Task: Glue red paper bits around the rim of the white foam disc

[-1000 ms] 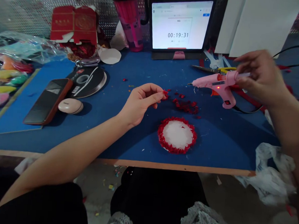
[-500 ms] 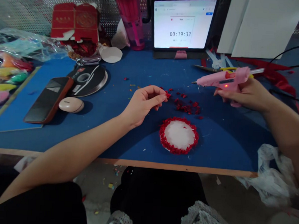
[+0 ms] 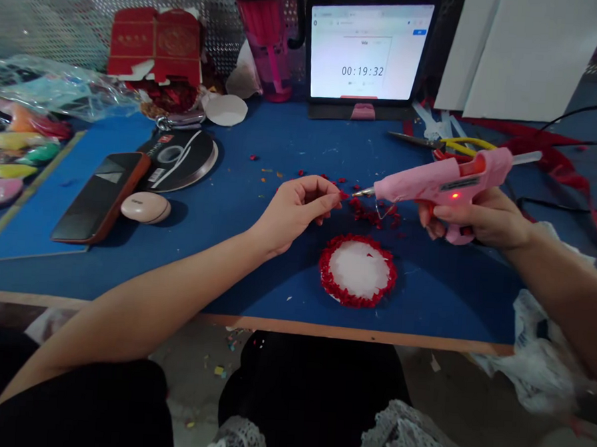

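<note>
My right hand (image 3: 469, 216) is wrapped round the grip of a pink hot glue gun (image 3: 431, 180) with a lit red light. Its metal nozzle points left and meets, or nearly meets, a small red petal piece (image 3: 344, 195). That piece is pinched between the thumb and fingers of my left hand (image 3: 304, 210). Below both hands lies a white disc (image 3: 359, 269) bordered by a ring of crumpled red pieces (image 3: 325, 278). A loose pile of small red pieces (image 3: 366, 214) sits behind the disc, partly under the nozzle. A thin glue strand hangs below the gun.
Leftward lie a phone (image 3: 100, 196), a pale oval case (image 3: 146, 207) and a ribbon spool (image 3: 186, 161). At the back stand a tablet (image 3: 364, 60) and a pink bottle (image 3: 267, 48). Yellow-handled pliers (image 3: 457, 145) lie behind the gun. A plastic bag (image 3: 542, 356) hangs at the front right edge.
My right hand has brought the glue gun left and down, so its nozzle is now at the red piece. My left hand has shifted slightly right, still pinching that piece.
</note>
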### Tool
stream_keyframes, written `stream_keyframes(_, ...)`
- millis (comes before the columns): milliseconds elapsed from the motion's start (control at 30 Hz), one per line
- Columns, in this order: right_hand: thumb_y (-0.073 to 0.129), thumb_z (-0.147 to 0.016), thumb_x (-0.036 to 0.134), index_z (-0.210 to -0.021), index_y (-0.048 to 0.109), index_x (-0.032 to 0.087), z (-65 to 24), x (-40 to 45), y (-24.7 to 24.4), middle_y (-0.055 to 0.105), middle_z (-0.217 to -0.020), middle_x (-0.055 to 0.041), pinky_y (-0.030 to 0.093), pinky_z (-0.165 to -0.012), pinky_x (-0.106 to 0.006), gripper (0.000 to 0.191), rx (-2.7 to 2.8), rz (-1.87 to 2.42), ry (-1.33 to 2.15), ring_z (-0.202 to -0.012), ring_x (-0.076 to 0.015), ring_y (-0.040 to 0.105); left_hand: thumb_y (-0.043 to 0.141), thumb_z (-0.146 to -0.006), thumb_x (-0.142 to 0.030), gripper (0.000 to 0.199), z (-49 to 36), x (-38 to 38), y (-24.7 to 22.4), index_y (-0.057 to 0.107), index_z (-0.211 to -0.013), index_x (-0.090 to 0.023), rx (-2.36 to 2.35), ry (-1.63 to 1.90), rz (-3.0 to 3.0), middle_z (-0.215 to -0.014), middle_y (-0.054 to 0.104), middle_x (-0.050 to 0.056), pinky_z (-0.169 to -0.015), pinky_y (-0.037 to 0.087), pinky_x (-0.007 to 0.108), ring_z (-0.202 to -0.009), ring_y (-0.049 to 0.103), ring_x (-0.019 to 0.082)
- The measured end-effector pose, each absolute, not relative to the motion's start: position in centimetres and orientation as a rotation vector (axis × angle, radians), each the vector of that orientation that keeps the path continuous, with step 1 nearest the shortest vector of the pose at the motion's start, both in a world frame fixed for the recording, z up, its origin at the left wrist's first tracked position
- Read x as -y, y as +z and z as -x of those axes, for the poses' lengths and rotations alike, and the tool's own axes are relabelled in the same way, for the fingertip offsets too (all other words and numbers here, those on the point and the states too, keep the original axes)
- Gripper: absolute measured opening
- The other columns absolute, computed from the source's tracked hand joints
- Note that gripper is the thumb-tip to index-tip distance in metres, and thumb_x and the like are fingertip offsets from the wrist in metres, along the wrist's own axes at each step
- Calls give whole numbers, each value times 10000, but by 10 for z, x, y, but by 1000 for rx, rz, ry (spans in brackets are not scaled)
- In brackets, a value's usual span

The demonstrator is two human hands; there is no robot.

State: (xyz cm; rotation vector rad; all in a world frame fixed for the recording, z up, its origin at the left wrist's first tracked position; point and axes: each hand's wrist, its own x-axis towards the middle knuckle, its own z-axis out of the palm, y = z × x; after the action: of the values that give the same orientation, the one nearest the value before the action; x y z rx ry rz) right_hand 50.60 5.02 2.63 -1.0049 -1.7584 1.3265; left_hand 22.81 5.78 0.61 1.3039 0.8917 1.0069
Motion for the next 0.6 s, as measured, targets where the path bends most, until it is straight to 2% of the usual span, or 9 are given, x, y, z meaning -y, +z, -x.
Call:
stream_keyframes(233, 776, -738, 482, -602, 658, 170, -501, -50, 22, 611, -550, -21, 429, -382, -215, 360, 1789, 960, 1300, -430, -104, 564, 731, -730, -255, 163, -229, -56, 7, 618, -767, -144, -896, 993, -1310, -713, 630, -5, -499, 398, 165, -567, 494, 50)
stream_keyframes(600, 784, -737, 481, -572, 662, 176, -502, -50, 22, 612, -543, -19, 429, -379, -203, 367, 1789, 953, 1291, -433, -94, 560, 725, -753, -252, 145, -228, -55, 7, 621, -766, -153, -884, 989, -1288, -718, 630, -12, -513, 395, 183, -573, 491, 59)
